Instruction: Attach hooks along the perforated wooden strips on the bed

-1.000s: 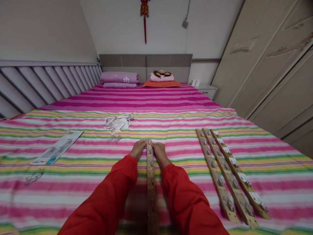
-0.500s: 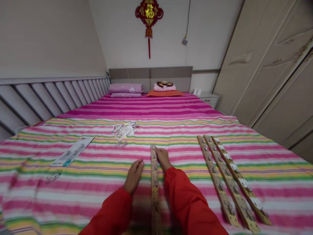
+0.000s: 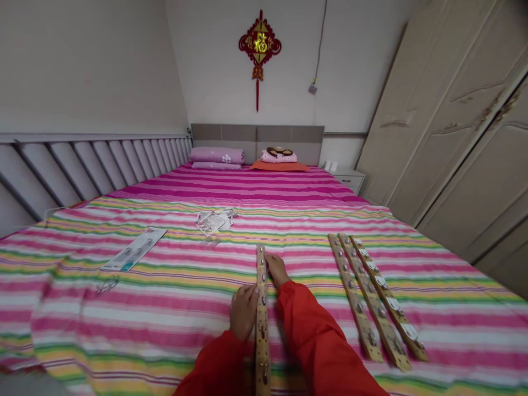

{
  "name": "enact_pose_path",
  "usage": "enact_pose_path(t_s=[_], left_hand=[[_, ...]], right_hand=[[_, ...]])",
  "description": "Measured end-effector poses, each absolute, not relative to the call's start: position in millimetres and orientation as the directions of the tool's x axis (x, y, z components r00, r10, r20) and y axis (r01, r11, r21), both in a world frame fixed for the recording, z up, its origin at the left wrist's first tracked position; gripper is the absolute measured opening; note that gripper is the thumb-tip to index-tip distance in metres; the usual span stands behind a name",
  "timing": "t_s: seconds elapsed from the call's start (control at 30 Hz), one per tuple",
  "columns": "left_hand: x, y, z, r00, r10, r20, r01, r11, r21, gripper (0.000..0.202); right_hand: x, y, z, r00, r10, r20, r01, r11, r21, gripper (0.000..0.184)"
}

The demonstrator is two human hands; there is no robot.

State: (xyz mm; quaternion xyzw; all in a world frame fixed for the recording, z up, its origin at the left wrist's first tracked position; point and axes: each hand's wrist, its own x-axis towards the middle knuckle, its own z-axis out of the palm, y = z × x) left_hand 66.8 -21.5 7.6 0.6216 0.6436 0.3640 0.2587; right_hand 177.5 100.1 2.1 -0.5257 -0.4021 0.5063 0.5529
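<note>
A long wooden strip with rows of holes and metal fittings lies lengthwise on the striped bedspread in front of me. My left hand rests against its left side about halfway along, fingers curled onto the wood. My right hand sits near the strip's far end on its right side, fingers bent and touching it. Both sleeves are red.
Three similar wooden strips with metal and white fittings lie side by side to the right. Small clear packets and a printed card lie to the left. Pillows are at the headboard; a wardrobe stands along the right.
My left hand has slid back along the strip from its far end to about the middle. My right hand stays near the far end. The view has tilted upward.
</note>
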Motion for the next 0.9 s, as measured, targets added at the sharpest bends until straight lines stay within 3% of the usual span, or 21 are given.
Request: enact_pose_path(t_s=[0.33, 0.67, 0.8, 0.9], left_hand=[[64.3, -6.8, -0.5, -0.167, 0.984, 0.068, 0.523, 0.030, 0.852, 0.040], [57.1, 9.0, -0.4, -0.040, 0.996, -0.085, 0.288, 0.093, 0.953, 0.033], [58.5, 11.5, -3.2, -0.032, 0.995, -0.089, 0.256, 0.095, 0.962, 0.031], [57.8, 13.3, -4.1, -0.018, 0.996, -0.091, 0.240, 0.093, 0.966, 0.027]], right_hand=[[188.0, 73.0, 9.9, 0.048, 0.993, -0.112, -0.259, -0.096, -0.961, 0.034], [203.8, -12.3, 4.3, 0.178, 0.982, -0.060, -0.427, 0.022, -0.904, 0.037], [205.1, -69.6, -9.2, 0.233, 0.972, 0.010, -0.372, 0.099, -0.923, 0.033], [201.6, -110.5, -27.3, 0.281, 0.960, -0.018, -0.378, 0.094, -0.921, 0.036]])
